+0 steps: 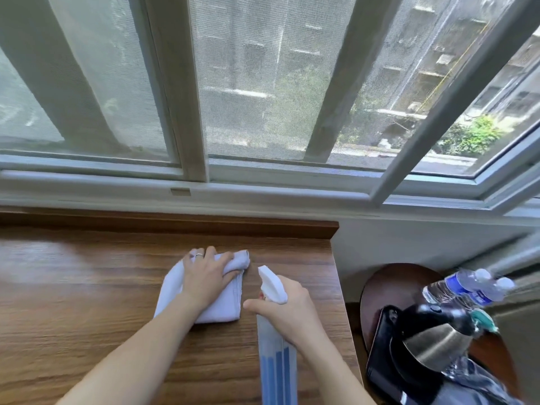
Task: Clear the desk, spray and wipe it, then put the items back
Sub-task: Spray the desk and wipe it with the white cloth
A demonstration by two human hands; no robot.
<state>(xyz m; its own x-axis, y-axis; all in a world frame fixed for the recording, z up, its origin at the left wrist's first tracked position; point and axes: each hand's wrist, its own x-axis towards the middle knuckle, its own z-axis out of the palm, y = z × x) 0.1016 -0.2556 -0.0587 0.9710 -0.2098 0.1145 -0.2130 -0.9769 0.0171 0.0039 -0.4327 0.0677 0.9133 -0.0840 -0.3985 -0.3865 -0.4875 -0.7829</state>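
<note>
A wooden desk [87,302] fills the lower left of the head view, below a window. My left hand [206,277] grips a folded white cloth [222,305] and presses it on the desk near its right end. Just to the right, my right hand [287,312] holds a clear spray bottle [276,358] with blue liquid by its neck. The bottle's white nozzle points away toward the window, above the desk.
Right of the desk stands a round dark side table [388,282]. It carries a steel electric kettle [435,346] on a black tray and two plastic water bottles [464,287]. A window sill [181,197] and a raised wooden ledge [175,223] border the desk's far edge.
</note>
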